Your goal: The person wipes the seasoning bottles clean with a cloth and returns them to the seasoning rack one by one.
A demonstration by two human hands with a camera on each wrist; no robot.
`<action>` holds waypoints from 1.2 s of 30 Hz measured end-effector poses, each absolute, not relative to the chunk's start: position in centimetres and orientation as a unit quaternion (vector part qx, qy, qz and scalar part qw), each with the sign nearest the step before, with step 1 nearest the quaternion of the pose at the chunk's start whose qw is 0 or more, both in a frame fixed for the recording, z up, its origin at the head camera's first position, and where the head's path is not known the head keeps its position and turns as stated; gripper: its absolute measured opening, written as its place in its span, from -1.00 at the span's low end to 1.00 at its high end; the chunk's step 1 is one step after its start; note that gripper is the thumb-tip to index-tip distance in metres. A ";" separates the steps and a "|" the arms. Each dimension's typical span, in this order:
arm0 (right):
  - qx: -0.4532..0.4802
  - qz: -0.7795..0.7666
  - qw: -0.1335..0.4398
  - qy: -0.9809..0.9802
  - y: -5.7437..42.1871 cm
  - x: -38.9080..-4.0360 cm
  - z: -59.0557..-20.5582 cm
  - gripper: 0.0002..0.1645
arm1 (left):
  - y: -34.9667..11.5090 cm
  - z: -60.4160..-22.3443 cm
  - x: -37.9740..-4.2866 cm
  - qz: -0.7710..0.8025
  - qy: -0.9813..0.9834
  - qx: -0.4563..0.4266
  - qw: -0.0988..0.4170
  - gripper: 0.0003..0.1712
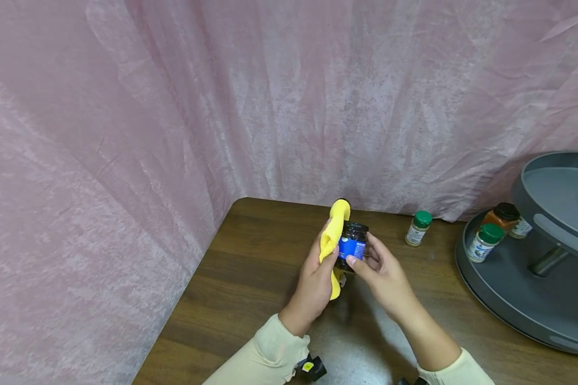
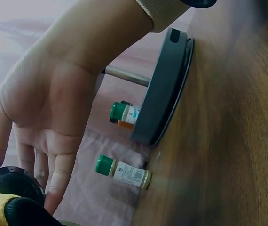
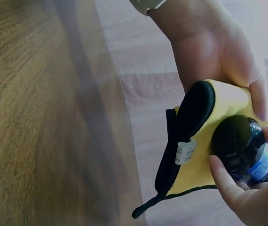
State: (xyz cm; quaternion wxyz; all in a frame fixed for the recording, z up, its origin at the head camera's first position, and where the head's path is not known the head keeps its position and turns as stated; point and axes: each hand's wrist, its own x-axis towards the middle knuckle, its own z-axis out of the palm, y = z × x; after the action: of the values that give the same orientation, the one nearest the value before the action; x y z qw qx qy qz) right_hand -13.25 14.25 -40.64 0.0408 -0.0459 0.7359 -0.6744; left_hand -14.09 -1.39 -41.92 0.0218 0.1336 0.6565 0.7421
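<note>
A dark jar with a blue label [image 1: 351,247] is held up over the table in my right hand [image 1: 385,275], its thumb and fingers on either side. My left hand [image 1: 313,275] grips a yellow cloth [image 1: 334,232] against the jar's left side. In the right wrist view the cloth [image 3: 197,169] shows black edging and a small white tag, and it touches the jar [image 3: 237,143] near one end. The left wrist view catches only the jar's dark end [image 2: 16,181], beside the right hand's fingers. Some left fingers are hidden behind the cloth.
A green-capped spice bottle [image 1: 418,229] stands on the wooden table [image 1: 250,256], right of my hands. Further right is a grey two-tier turntable [image 1: 506,299]; its lower tier bears another green-capped bottle [image 1: 484,243] and a black-lidded orange jar [image 1: 501,216]. A pink curtain [image 1: 289,107] hangs behind.
</note>
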 end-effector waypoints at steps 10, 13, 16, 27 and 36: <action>-0.031 -0.687 0.013 0.726 14.8 -13.7 -40.6 -0.12 | -1.0 -41.8 -13.7 0.721 0.674 0.155 0.040 -0.35; -0.029 -0.697 0.009 0.716 15.0 -13.9 -40.7 -0.11 | -0.8 -41.8 -13.5 0.716 0.679 0.158 0.045 -0.33; -0.027 -0.694 0.008 0.720 15.1 -14.0 -40.8 -0.12 | -0.7 -41.9 -13.4 0.711 0.683 0.162 0.040 -0.32; -0.056 -0.640 0.038 0.765 14.2 -13.6 -41.1 -0.11 | -1.3 -42.0 -14.0 0.727 0.671 0.142 0.034 -0.38; -0.087 -0.591 0.035 0.801 13.3 -12.8 -41.3 -0.15 | -1.5 -42.0 -14.6 0.759 0.641 0.109 0.019 -0.42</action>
State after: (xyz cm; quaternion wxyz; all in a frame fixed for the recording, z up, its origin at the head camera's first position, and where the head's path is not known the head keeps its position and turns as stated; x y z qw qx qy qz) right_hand -12.77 13.28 -41.27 0.0345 -0.0866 0.8009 -0.5915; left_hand -14.55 -1.54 -42.00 0.0188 0.1086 0.6411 0.7595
